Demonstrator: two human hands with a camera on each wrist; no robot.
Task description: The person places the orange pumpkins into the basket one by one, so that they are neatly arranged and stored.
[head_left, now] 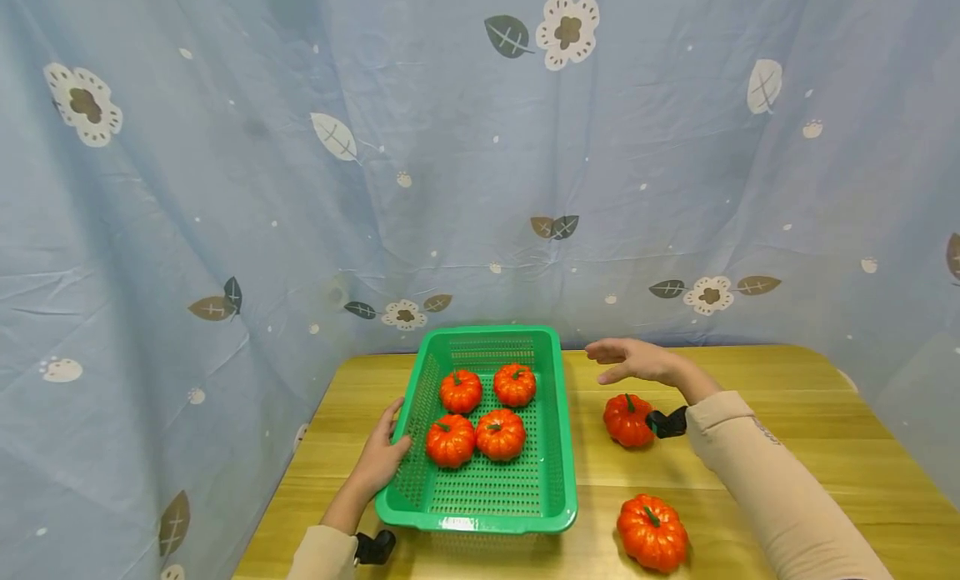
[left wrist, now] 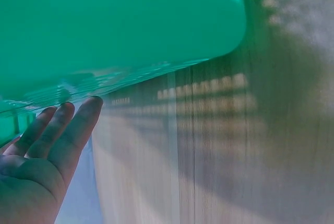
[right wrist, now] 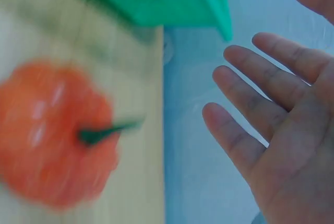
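A green plastic basket (head_left: 480, 501) with slotted walls contains several small orange pumpkins (head_left: 501, 435) with green stems. On its left side my left hand (head_left: 382, 455) holds the rim, thumb over the edge and fingers along the outer wall. In the left wrist view those fingers (left wrist: 75, 135) look nearly straight against the basket's outside. My right hand (head_left: 637, 361) hovers in the air right of the basket, holding nothing, its fingers (right wrist: 255, 101) spread in the right wrist view. Just below it sits one pumpkin (head_left: 628, 420); another pumpkin (head_left: 652, 532) lies nearer the front.
The wooden table (head_left: 780, 447) extends under the basket and to both sides. Behind it hangs a light blue curtain (head_left: 465, 188) with flowers and leaves, close to the table's back edge. A black wrist device (head_left: 667, 422) is strapped beside the right sleeve.
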